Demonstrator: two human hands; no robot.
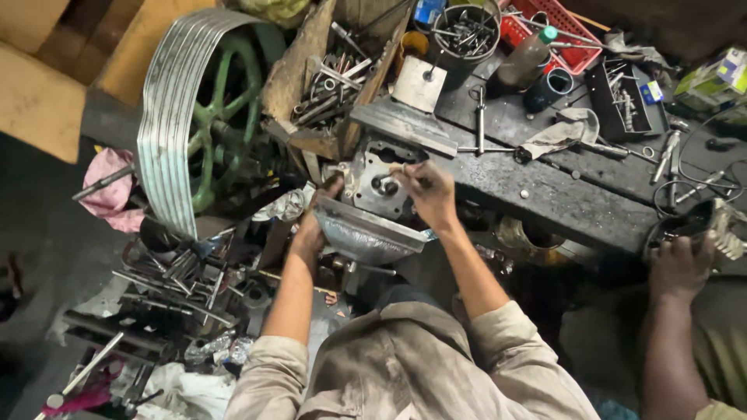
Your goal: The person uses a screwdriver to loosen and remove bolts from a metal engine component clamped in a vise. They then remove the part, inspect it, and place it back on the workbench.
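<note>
Fingers [406, 173] of our right hand [428, 194] are pinched together around a small thin metal piece, too small for us to tell what it is, held right at the round bore in the face of the grey cast-metal housing block [376, 180]. Our left hand [315, 225] lies on the left side of that block, its fingers curled against the edge, thumb tip touching the casting near its upper left corner; we cannot tell whether it grips or only steadies it. The block sits upright at the near left end of the dark, oily steel workbench [560, 198], just behind a crinkled silver foil-lined tray [366, 233] that leans against its near face.

Far to the left stands a large grooved silver pulley wheel with green spokes [194, 117], and beside it an open wooden box of loose bolts and wrenches [331, 78]. Beyond the block, on the bench, lies a flat square steel plate [420, 84], with a round black tub of screws [465, 31] farther off and a red plastic basket [556, 27] to its right. A dirty grey rag [564, 131] is crumpled mid-bench. At the near right, another person's hand [681, 264] rests on a dark round metal part [685, 227].
</note>
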